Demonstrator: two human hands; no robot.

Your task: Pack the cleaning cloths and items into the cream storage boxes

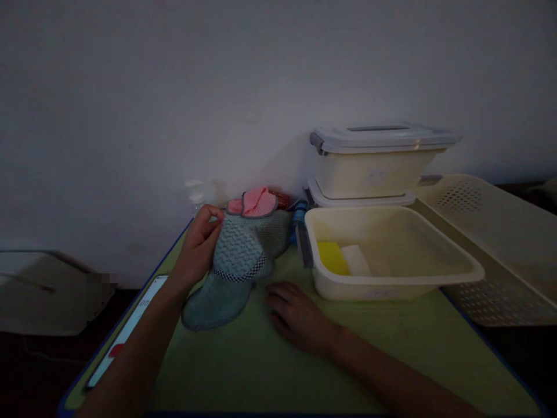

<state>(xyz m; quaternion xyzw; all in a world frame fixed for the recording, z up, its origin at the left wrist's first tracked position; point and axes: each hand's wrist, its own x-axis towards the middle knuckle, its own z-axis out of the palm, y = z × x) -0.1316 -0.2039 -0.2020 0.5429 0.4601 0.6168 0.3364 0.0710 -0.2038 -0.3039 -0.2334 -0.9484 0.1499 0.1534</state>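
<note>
My left hand (199,247) is closed in a pinch on the upper left edge of a blue-green textured cloth (238,247). The cloth hangs in folds, with black-and-white checked edging, and its lower flap spreads near the tabletop. Behind it lies more grey-green fabric, and a folded pink cloth (261,202) with dark edging sits further back. Just to the right of the blue-green cloth, my right hand (298,316) is low over the green table (243,371), slightly blurred. Its fingers are loosely bent and apart, with nothing visible in them.
A cream open tub (404,281) on the right contains a yellow item (333,258) and a white one. Behind stands a lidded box (378,168). A perforated basket (500,232), blue bottle (299,215), pump bottle (194,191) and phone (130,322) are around the table.
</note>
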